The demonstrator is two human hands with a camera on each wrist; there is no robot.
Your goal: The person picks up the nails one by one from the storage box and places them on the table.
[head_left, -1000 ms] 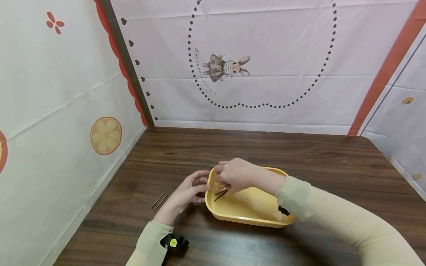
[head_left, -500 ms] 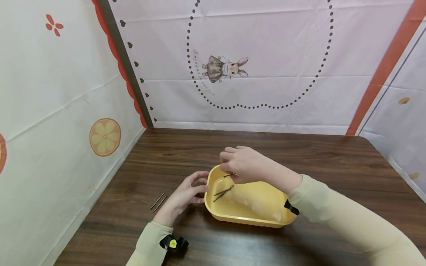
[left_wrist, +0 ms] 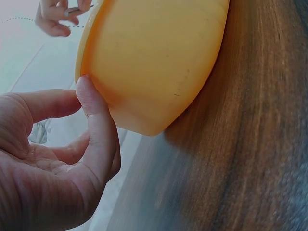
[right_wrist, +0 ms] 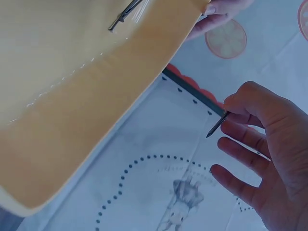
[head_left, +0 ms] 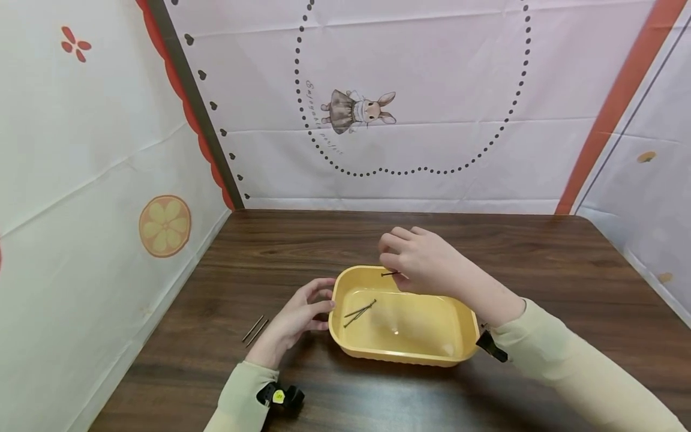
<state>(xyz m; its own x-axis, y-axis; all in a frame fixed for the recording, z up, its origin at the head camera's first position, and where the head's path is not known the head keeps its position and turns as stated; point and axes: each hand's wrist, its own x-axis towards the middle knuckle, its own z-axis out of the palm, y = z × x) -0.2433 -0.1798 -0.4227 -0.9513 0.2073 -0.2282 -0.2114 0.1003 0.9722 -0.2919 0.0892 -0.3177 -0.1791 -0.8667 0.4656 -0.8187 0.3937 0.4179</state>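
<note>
Yellow rounded tray (head_left: 418, 329): left hand (head_left: 300, 311), fingers curved, holds it; right hand (head_left: 420, 260) pinches 1 metal nail (right_wrist: 217, 125).

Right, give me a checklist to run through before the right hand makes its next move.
1. Right hand pinches the nail: ok.
2. That nail is clear of the tray: ok, a gap shows in the right wrist view.
3. Left hand touches the tray's end: ok.
4. Loose nails inside lie apart: not ok, they overlap.
5. Thin rods on the table are nails too: cannot tell, too small.
</note>
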